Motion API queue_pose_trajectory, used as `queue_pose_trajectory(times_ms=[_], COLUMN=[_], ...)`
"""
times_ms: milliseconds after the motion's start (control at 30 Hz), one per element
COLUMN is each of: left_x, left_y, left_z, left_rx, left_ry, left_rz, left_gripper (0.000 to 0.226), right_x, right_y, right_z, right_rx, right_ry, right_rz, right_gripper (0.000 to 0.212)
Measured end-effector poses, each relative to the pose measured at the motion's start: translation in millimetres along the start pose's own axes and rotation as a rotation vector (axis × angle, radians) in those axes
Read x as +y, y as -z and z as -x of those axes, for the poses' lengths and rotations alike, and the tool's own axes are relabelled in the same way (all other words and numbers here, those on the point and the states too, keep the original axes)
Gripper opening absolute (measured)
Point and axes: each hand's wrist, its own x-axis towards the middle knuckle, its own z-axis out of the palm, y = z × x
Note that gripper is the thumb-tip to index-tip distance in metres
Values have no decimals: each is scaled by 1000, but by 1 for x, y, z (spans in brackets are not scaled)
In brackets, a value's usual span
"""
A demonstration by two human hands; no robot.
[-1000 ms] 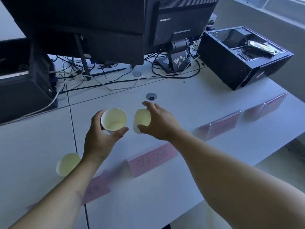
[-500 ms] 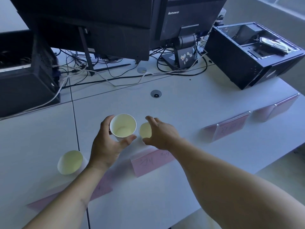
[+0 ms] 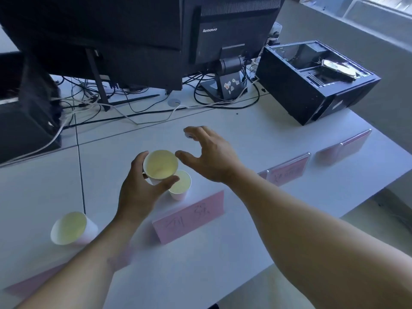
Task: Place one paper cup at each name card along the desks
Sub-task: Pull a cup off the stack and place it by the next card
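Paper cup stack point(image 3: 160, 167) pinched between thumb and fingers of left hand point(image 3: 138, 192), raised above set-down cup point(image 3: 181, 185) behind pink name card point(image 3: 189, 216). Right hand point(image 3: 209, 156) spread wide, empty, alongside. Best next: peel off top cup cleanly, carry toward next name card point(image 3: 287, 170).

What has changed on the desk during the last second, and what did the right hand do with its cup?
The right hand set its paper cup down behind the pink name card, let go and lifted away, open. The left hand still holds the cup stack; the far-left cup stayed put.
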Motion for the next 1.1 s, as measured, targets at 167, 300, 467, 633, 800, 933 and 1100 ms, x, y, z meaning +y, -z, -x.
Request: queue_pose_trajectory(times_ms=[167,300,467,633,800,933,1100], left_x=[24,37,36,46,58,71,83], left_y=[-22,-36,-50,-66,-83,-100,-126], left_z=[0,0,-8,-13,-23,-32,-44], left_rx=[-42,-55,-93,-137,-179,-180,-153], left_ry=[-38,-85,-115,-214,-231,-291,-311], left_rz=[25,-10,-53,-73,-30,-65,-117], left_gripper=[98,93,92,93,94,93,95], right_x=[-14,-4,0,9,23,41,68], right_y=[29,35,40,49,63,73,88], right_z=[-4,4,10,14,17,13,8], right_rx=[-142,-198,-235,-199,-121,-81,-14], right_ry=[91,44,-35,-34,-63,-57,-33], right_rz=[131,208,182,224,221,287,288], right_gripper=[76,69,72,80,78,82,83])
